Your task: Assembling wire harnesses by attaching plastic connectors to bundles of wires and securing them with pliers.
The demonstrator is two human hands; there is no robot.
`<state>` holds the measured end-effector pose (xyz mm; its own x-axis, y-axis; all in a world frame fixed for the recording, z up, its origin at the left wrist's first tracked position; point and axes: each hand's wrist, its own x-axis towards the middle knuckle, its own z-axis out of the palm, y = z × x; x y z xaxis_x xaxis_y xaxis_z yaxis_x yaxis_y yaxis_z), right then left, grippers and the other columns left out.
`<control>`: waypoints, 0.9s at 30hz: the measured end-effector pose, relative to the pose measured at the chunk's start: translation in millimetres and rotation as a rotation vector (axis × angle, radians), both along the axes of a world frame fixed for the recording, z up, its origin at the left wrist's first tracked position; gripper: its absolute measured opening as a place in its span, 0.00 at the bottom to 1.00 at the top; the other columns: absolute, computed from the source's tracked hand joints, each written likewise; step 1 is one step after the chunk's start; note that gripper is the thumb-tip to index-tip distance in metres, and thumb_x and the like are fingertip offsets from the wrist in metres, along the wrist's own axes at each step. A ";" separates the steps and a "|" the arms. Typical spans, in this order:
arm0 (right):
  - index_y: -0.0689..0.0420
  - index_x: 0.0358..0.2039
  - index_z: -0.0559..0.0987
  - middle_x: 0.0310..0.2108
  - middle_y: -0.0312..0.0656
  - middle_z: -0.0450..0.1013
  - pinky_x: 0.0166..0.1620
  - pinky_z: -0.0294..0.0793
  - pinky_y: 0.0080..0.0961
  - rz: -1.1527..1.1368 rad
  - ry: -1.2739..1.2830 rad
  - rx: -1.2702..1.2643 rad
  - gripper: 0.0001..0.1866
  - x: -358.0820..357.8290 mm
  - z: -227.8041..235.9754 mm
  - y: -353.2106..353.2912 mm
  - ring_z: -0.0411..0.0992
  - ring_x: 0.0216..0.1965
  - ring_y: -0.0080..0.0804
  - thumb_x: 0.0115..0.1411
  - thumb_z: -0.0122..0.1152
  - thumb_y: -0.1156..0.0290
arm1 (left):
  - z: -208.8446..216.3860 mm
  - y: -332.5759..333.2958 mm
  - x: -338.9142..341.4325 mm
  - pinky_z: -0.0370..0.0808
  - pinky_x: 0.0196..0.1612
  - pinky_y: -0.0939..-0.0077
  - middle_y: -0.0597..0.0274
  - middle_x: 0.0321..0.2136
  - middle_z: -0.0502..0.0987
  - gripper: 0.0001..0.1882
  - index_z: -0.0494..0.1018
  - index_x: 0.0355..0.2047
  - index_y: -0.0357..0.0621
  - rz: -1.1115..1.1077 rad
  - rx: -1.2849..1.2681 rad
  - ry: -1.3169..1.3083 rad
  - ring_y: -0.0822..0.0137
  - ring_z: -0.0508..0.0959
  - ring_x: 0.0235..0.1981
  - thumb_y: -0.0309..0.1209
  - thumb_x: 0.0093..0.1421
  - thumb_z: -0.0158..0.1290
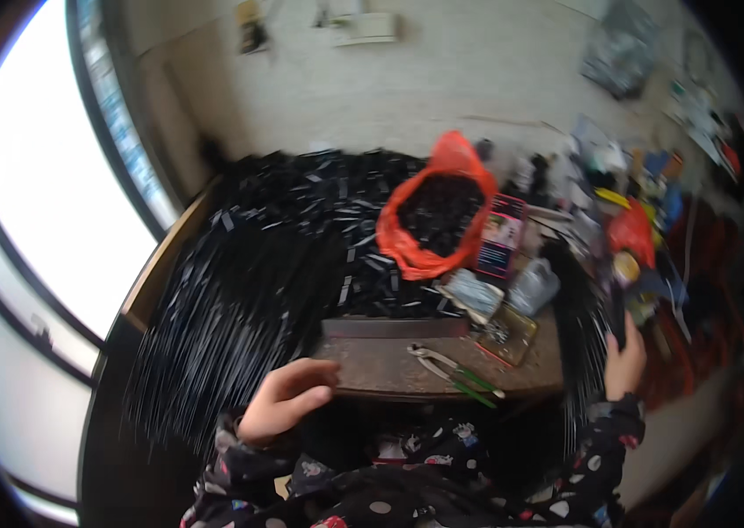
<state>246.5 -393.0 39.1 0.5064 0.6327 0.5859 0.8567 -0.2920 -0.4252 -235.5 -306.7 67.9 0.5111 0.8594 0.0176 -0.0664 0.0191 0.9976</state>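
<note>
My left hand (291,400) hovers at the table's front edge, thumb apart from loosely curved fingers, with nothing in it. Out to the right, my right hand (625,365) is closed round a dark, narrow, upright thing (619,308), blurred, whose kind I cannot make out. Beside that hand, a bundle of long black strands (576,326) hangs over the edge. Between the hands lie pincers (455,373) with green handles, jaws toward the far left. Behind them runs a flat dark bar (395,328).
Long black strands (213,343) cover the table's left side, with small black pieces (319,194) heaped behind. A red plastic bag (407,255) holds more dark pieces. A lit phone (499,236), a clear bag (534,287) and mixed clutter (601,163) stand to the right.
</note>
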 end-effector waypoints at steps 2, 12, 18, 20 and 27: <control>0.57 0.53 0.68 0.44 0.54 0.68 0.49 0.65 0.37 -0.210 -0.072 -0.103 0.26 66.1 -37.0 -25.3 0.67 0.46 0.52 0.51 0.59 0.75 | -13.2 14.6 -2.4 0.71 0.43 0.78 0.56 0.36 0.77 0.20 0.70 0.46 0.34 -0.180 0.283 0.304 0.70 0.75 0.38 0.34 0.57 0.55; 0.56 0.50 0.71 0.48 0.54 0.66 0.53 0.63 0.42 -0.186 -0.102 -0.662 0.27 72.7 -127.8 13.7 0.63 0.50 0.53 0.51 0.56 0.56 | -63.2 113.6 -144.5 0.75 0.35 0.71 0.56 0.23 0.78 0.09 0.78 0.28 0.40 0.661 0.529 1.026 0.58 0.78 0.30 0.32 0.53 0.53; 0.54 0.51 0.71 0.51 0.54 0.64 0.54 0.62 0.44 0.047 -0.137 -0.553 0.29 -2.5 -45.1 -11.8 0.62 0.52 0.54 0.54 0.52 0.49 | -158.2 166.4 -246.4 0.73 0.33 0.67 0.62 0.30 0.74 0.07 0.75 0.27 0.44 1.276 0.589 1.738 0.61 0.75 0.35 0.30 0.52 0.48; 0.55 0.50 0.71 0.51 0.53 0.64 0.53 0.62 0.43 0.131 -0.149 -0.456 0.27 -10.6 -34.0 -26.9 0.61 0.52 0.53 0.53 0.54 0.53 | -153.5 170.0 -248.0 0.72 0.33 0.67 0.63 0.32 0.73 0.07 0.75 0.27 0.45 1.312 0.545 1.759 0.61 0.74 0.37 0.31 0.53 0.47; 0.63 0.41 0.73 0.46 0.50 0.65 0.51 0.62 0.38 0.457 -0.085 -0.238 0.19 -125.7 -34.1 0.1 0.62 0.49 0.50 0.46 0.62 0.74 | -123.4 184.9 -258.1 0.74 0.36 0.61 0.54 0.34 0.72 0.07 0.72 0.31 0.42 0.858 0.593 1.585 0.54 0.74 0.38 0.29 0.54 0.46</control>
<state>120.8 -392.9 5.0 0.1042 0.8988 0.4259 0.9481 0.0397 -0.3156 -493.5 -121.8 -55.5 -0.1524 0.9152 0.3732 0.9867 0.1626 0.0044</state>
